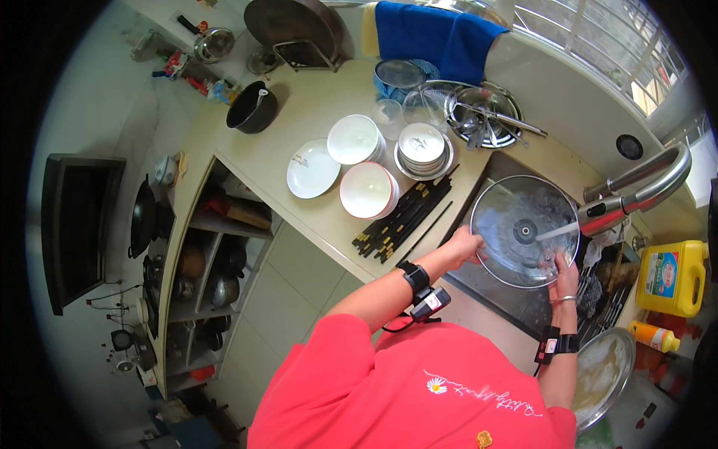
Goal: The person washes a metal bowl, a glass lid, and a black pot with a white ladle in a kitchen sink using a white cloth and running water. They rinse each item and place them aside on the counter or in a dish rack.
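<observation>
A round glass pot lid [505,224] with a metal rim is held over the sink [493,306]. My left hand [467,247] grips its left edge, and my right hand [564,276] has hold of the lower right edge, fingers partly seen through the glass. From the steel faucet [608,216] a stream of water runs onto the lid near its dark centre fitting. Left of the sink, many black chopsticks [401,221] with gold bands lie in a loose row on the counter. Stacked white bowls [367,191] and a white plate [314,171] stand beside them.
A metal basin [603,376] with cloudy, foamy liquid sits right of the sink, near a yellow detergent jug [673,278] and an orange bottle [653,335]. Ladles and strainers rest in a steel bowl [488,112] behind. A black pot [252,106] stands at the counter's far left.
</observation>
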Action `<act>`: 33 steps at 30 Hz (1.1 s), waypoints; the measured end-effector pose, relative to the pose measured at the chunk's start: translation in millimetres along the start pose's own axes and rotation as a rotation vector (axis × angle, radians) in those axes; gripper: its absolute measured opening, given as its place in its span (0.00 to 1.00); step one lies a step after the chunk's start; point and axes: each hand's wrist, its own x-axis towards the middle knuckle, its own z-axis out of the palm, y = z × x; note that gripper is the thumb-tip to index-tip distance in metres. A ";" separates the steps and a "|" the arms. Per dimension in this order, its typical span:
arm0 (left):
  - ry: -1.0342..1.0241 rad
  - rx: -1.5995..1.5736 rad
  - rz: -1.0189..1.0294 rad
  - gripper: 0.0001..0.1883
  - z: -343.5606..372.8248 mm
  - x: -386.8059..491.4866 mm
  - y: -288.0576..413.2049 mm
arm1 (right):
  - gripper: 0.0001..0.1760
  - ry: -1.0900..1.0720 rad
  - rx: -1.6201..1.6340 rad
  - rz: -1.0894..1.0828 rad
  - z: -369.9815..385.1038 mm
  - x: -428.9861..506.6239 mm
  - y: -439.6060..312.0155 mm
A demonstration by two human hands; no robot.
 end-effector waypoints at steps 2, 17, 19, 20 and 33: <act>0.003 0.036 -0.054 0.29 -2.2 5.6 -6.6 | 0.16 0.034 -0.187 -0.034 10.7 -5.8 -18.7; -0.245 0.039 0.010 0.17 113.9 22.5 62.7 | 0.13 0.136 -1.462 -0.883 58.7 -34.0 -6.3; -0.229 0.040 0.026 0.10 113.6 26.3 57.9 | 0.20 0.100 -1.420 -0.899 56.3 -41.4 -4.5; -0.243 0.051 0.048 0.12 111.5 26.0 55.0 | 0.22 0.080 -1.408 -0.892 54.7 -45.6 -5.3; -0.489 0.218 0.046 0.32 106.8 -5.8 33.4 | 0.19 -0.087 -0.839 -0.291 9.0 -33.5 -49.6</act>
